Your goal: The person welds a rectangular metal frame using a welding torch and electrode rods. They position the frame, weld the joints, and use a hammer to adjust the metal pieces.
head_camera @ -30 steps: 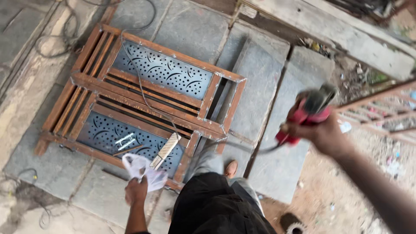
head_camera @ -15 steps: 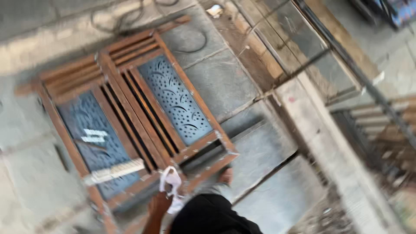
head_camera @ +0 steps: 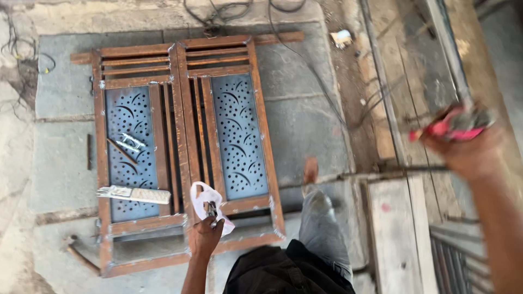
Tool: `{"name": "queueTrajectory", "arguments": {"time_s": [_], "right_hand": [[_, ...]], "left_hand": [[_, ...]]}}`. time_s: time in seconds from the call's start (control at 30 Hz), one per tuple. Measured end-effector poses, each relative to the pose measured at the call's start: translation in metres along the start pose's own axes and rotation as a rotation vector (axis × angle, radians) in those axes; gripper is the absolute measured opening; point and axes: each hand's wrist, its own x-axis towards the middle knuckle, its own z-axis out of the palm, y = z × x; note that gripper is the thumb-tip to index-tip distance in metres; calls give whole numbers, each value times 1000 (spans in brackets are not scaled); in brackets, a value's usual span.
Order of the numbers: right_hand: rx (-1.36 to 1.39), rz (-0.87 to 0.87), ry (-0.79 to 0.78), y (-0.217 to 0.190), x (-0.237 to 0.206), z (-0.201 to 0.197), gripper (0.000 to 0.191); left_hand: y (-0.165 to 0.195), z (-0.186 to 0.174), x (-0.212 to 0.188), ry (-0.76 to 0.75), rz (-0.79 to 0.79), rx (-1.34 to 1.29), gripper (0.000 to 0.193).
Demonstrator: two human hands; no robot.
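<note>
Left hand (head_camera: 204,238): fingers wrapped around a white plastic bag (head_camera: 210,202), bag sticking up above the knuckles, over the metal gate (head_camera: 185,147).
Right hand (head_camera: 468,149): clenched on a red tool (head_camera: 449,128), blurred, off to the side.

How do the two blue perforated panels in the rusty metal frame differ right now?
The left blue perforated panel has loose things lying on it: a pale flat tool and small metal pieces. The right blue perforated panel is bare, though its lower corner sits behind the white bag in the left hand. Both share the same curved cut-out pattern.
</note>
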Motion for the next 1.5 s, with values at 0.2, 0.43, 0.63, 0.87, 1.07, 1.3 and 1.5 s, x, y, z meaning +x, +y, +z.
{"name": "queueTrajectory", "arguments": {"time_s": [0.2,0.43,0.63,0.87,1.07,1.3,1.5], "right_hand": [[-242,165,-80,205,180,-97,31],[-1168,278,-392,230,479,-176,61],[-2199,-456,-732,126,723,-194,32],[-2024,-210,-955,218,851,-104,61],[-1602,-29,-1122,470,895,-12,39],[-1270,-26,-993,710,946,98,61],[-1375,-88,-995,846,968,146,66]], "left_hand": [[102,115,158,173,-125,-107,32],[245,148,307,35,-338,68,30],[334,123,404,56,-205,39,26],[347,152,532,77,-76,56,16],[271,270,669,-191,-323,178,10],[153,437,782,-37,-301,175,12],[97,533,825,-66,-376,129,32]]}}
